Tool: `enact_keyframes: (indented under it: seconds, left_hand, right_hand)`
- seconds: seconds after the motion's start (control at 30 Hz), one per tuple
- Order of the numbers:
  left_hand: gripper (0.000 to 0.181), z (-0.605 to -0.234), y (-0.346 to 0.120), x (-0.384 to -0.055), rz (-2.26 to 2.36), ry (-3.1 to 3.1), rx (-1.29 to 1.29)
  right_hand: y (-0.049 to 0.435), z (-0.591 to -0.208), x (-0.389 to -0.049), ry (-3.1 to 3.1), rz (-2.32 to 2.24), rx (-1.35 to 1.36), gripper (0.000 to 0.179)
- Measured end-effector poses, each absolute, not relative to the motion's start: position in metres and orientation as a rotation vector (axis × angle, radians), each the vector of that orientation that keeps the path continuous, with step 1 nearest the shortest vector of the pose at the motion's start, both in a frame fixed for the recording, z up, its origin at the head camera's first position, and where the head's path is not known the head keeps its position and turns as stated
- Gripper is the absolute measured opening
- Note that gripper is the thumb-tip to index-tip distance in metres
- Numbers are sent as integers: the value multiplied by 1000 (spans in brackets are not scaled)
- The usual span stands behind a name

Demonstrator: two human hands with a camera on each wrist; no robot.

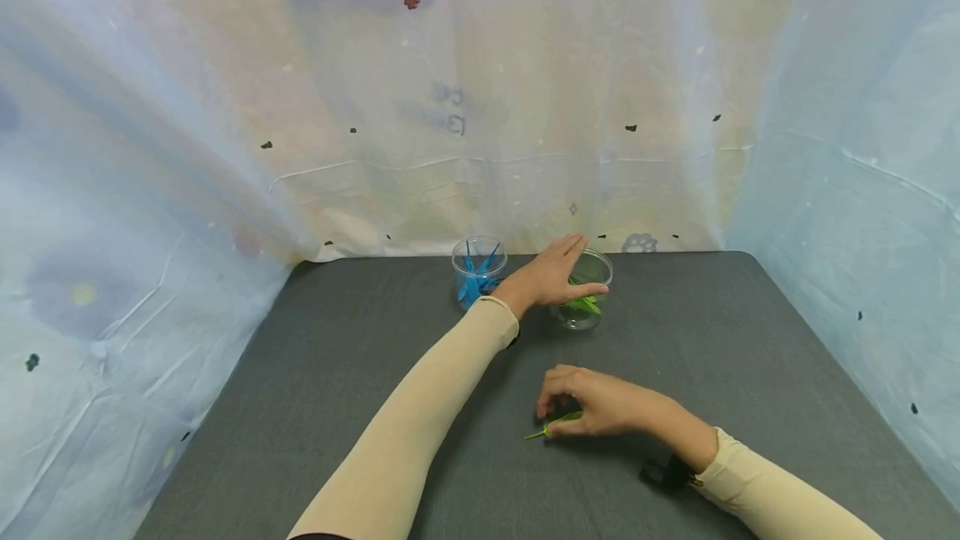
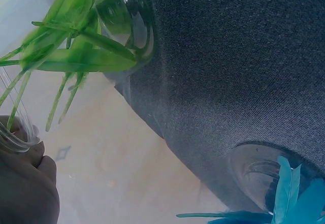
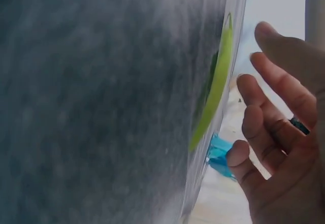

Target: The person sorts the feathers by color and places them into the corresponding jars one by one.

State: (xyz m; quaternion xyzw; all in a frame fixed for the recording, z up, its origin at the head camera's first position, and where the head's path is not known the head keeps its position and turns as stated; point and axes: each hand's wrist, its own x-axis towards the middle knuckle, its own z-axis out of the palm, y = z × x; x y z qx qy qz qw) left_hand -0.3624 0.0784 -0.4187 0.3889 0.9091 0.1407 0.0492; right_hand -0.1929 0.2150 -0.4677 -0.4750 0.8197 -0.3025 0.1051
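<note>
My left hand (image 1: pixel 551 273) reaches across to a clear jar (image 1: pixel 579 321) and holds it near the rim, thumb in front and fingers behind. Several green feathers (image 2: pixel 76 56) lean inside this jar, their quills toward the mouth. Closer to me, my right hand (image 1: pixel 600 402) hovers low over the table with loosely bent fingers. A single green feather (image 3: pixel 216 92) lies flat on the cloth beneath it, between thumb and fingers in the head view. The right wrist view shows a gap between the fingertips and that feather.
A second clear jar (image 1: pixel 458 260) with blue feathers (image 1: pixel 474 283) stands left of the held one, beside my left wrist. Dark grey cloth covers the table (image 1: pixel 337 373). Pale patterned curtains (image 1: pixel 517 107) hang behind it and at both sides.
</note>
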Motion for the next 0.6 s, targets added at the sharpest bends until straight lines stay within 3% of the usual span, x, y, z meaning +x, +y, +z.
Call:
enact_keyframes:
  seconds: [0.23,0.6]
  left_hand:
    - [105,-418,78,-362,420,2771,1194]
    - [105,-416,78,-360,422,2764,1183]
  right_hand:
    - [206,-469,-191,2398,-825,-1370,24]
    - [194,-469,-189,2379,-729,-1337,18]
